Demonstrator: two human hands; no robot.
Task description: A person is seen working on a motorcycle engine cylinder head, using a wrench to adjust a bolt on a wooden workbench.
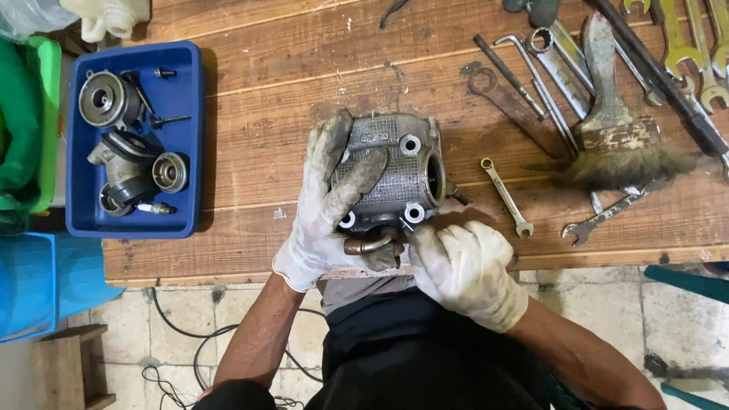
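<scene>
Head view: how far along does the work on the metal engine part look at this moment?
Already done, apparently: smaller parts lie in the blue tray. In hand: the left hand grips the finned engine casting at the bench's near edge, while the right hand is closed at its near side; what it holds is hidden. Left: cannot tell; spanners and a brush lie untouched to the right.

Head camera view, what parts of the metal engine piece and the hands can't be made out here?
- Engine part, head view: its underside lies on the wooden table, and the left hand covers its left side.
- Right hand, head view: fingers curl under, so whatever it grips at the part's near edge is hidden.
- Both hands: dirty white gloves hide the skin.
- Wrenches, head view: cut off by the top and right edges.
</scene>
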